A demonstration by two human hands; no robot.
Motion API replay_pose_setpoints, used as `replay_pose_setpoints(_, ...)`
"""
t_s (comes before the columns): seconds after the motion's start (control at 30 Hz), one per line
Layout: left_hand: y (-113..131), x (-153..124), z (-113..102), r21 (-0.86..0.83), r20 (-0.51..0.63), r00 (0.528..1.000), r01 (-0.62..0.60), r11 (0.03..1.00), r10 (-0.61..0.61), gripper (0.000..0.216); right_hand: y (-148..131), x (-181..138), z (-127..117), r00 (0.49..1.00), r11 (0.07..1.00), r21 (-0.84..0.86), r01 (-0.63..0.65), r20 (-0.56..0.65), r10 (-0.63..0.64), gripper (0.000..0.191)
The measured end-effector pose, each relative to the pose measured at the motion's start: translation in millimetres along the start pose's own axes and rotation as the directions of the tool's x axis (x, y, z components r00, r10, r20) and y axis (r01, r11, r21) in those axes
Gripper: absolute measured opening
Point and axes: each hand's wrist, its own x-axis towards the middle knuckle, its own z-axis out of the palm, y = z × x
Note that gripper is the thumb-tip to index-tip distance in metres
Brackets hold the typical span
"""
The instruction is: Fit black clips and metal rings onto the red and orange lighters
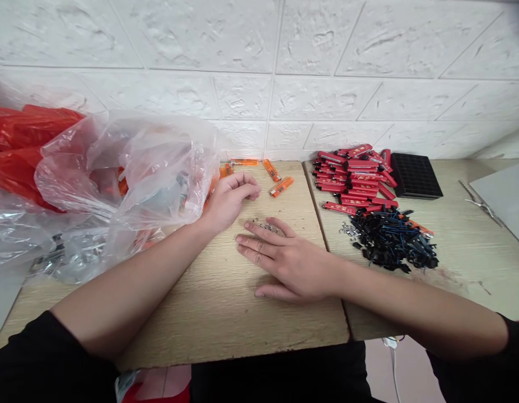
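Observation:
My left hand (232,197) rests on the wooden table (225,302) beside a clear plastic bag (129,179), fingers curled loosely inward; whether it holds anything is hidden. My right hand (280,258) lies flat on the table, fingers stretched out toward the left, palm down. Its fingertips touch a small scatter of tiny metal parts (267,226). Three orange lighters (281,186) lie just beyond the left hand near the wall.
A heap of red lighters (355,179) lies right of centre, with a black tray (415,176) beside it. A pile of black small parts (393,240) and more metal bits (348,229) sit in front. Red bags (19,145) are at far left. A grey board (506,196) lies at right.

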Motion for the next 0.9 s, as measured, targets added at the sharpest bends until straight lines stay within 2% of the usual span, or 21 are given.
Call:
replay_pose_setpoints(0.17,1,0,1,-0.009,0.004,1.000,0.003,1.000,-0.003,0.010,4,0,2,0.990,0.995,-0.090,-0.036,-0.139,0.023,0.065)
replay_pose_setpoints(0.3,0,0,1,-0.005,0.007,1.000,-0.008,1.000,0.008,0.010,14,-1,0,0.970,0.998,-0.050,-0.027,-0.243,0.014,0.044)
replay_pose_setpoints(0.37,0,0,1,0.002,0.010,1.000,-0.010,1.000,0.010,0.009,21,-1,-3,0.959,0.999,-0.004,-0.052,-0.281,0.048,0.042)
replay_pose_setpoints(0.53,0,-1,1,0.008,0.014,1.000,-0.011,1.000,0.011,0.008,36,-1,-5,0.962,0.992,0.074,-0.103,-0.247,0.118,0.048)
replay_pose_setpoints(0.63,0,-1,1,0.006,0.009,1.000,-0.004,1.000,0.004,0.009,39,-1,-4,0.969,0.994,0.075,-0.081,-0.229,0.096,0.046)
replay_pose_setpoints(0.8,1,-1,2,0.007,-0.001,1.000,0.006,1.000,-0.006,0.009,37,-1,-4,0.949,0.998,0.059,-0.033,-0.311,0.050,0.032)
replay_pose_setpoints(0.9,1,-1,2,0.010,0.005,1.000,0.003,1.000,-0.003,0.010,33,0,-6,0.952,0.998,0.057,0.016,-0.305,0.002,0.033)
